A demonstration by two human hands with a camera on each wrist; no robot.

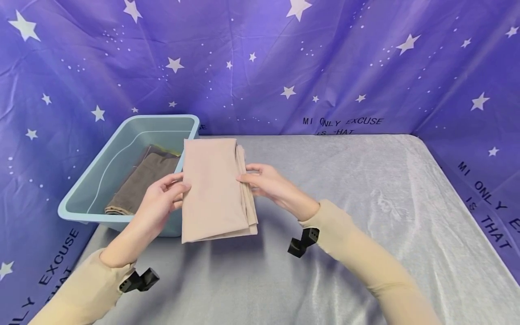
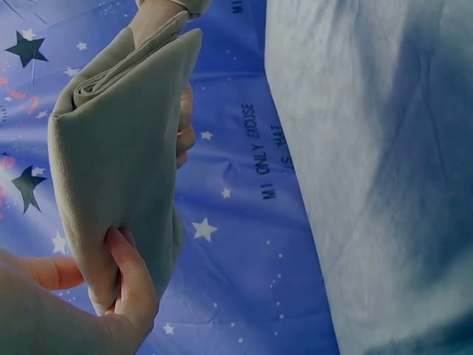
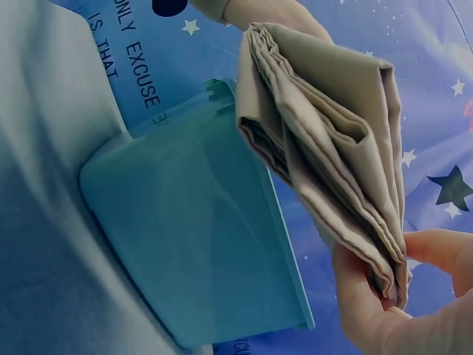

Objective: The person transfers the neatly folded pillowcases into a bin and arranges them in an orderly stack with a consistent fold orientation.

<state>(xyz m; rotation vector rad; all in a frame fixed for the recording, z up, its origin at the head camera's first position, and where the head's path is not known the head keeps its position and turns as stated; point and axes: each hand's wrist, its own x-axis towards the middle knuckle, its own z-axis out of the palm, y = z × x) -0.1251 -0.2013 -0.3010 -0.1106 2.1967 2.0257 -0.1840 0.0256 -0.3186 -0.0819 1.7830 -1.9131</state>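
A folded beige cloth [image 1: 213, 189] is held up between both hands, in front of the bin's right side. My left hand [image 1: 160, 198] pinches its left edge, thumb on the near face and fingers behind. On the opposite edge, my right hand [image 1: 272, 185] pinches the stacked layers between thumb and fingers. The right wrist view shows the many loose layers of the cloth [image 3: 325, 148] along that edge. From the left wrist, the cloth [image 2: 126, 163] shows a smooth folded side, with the left fingers [image 2: 133, 274] gripping its lower end.
A blue plastic bin [image 1: 130, 118] stands at the left of the table, with a folded dark brown cloth [image 1: 142, 180] inside. Grey velvety fabric covers the table [image 1: 365, 216]. Behind it hangs a purple curtain [image 1: 243, 81] with stars. Black wrist cameras sit on both sleeves.
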